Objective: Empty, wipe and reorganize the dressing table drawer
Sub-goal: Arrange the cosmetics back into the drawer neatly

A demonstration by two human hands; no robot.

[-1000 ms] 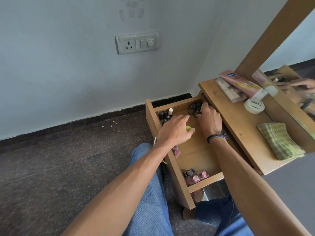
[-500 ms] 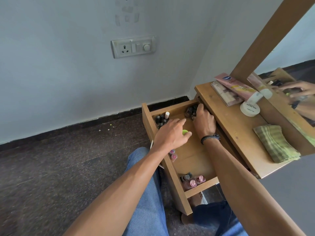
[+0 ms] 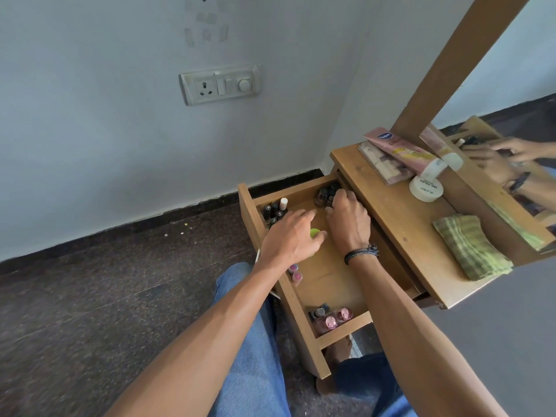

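Both hands are reaching into the one open drawer [image 3: 304,338]. The left hand [image 3: 290,239] is hovering palm down, with its forefinger stretching forward and its thumb out to the side. One green thing [image 3: 314,233] is peeking out between thumb and forefinger; I cannot tell whether the hidden fingers are gripping it.

Just beyond the left fingertips, in the far corner, a group of dark bottles [image 3: 272,212] is standing, about five, with one white-capped bottle [image 3: 283,203] among them. Close by the left wrist, two pink caps [image 3: 295,272] are sitting against the drawer wall.

The right hand [image 3: 349,221], wearing one dark wristband [image 3: 361,252], is lying just beside the left. Its fingers are bending down onto a second cluster [image 3: 326,192] of dark bottles, packed too tightly to count. I cannot tell whether those fingers are closing round any bottle or only touching.

Well behind both wrists, in the near corner, three more are standing together: one dark-capped bottle [image 3: 319,312] and two pink-capped bottles [image 3: 331,322].

Out to the right of the right hand, the table top [image 3: 400,230] is carrying one tube [image 3: 403,150], which is lying across one flat box [image 3: 382,164]. Also there are one round white tub [image 3: 426,188] and one folded checked cloth [image 3: 472,248]. One mirror [image 3: 511,85] is reflecting both hands.
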